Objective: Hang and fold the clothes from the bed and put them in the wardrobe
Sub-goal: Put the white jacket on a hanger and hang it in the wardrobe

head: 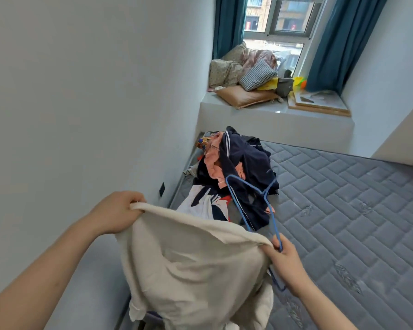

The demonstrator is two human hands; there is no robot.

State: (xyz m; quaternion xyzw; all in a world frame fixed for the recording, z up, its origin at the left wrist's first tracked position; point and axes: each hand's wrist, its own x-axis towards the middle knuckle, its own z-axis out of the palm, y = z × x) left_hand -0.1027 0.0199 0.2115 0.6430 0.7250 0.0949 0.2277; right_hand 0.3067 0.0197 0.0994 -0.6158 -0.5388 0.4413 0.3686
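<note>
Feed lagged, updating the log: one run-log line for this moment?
left hand: grips cream fabric garment | right hand: grips garment, blue wire hanger | hanger not inserted | clothes pile on mattress

The towel (191, 265) was cream. The hanger (267, 206) was blue. The mattress (343, 198) was grey, quilted in diamonds. The curtains (343, 39) were teal; one pillow (258, 75) was checked.

We count two hands, the left hand (116, 211) and the right hand (287, 265), one cream garment (188, 265) and one blue hanger (255, 206). On the one mattress (343, 198) lies one pile of clothes (236, 172); how many pieces it holds we cannot tell. At the one window (279, 22) we count two teal curtains (227, 22) and, on the sill, at least three cushions (258, 75).
</note>
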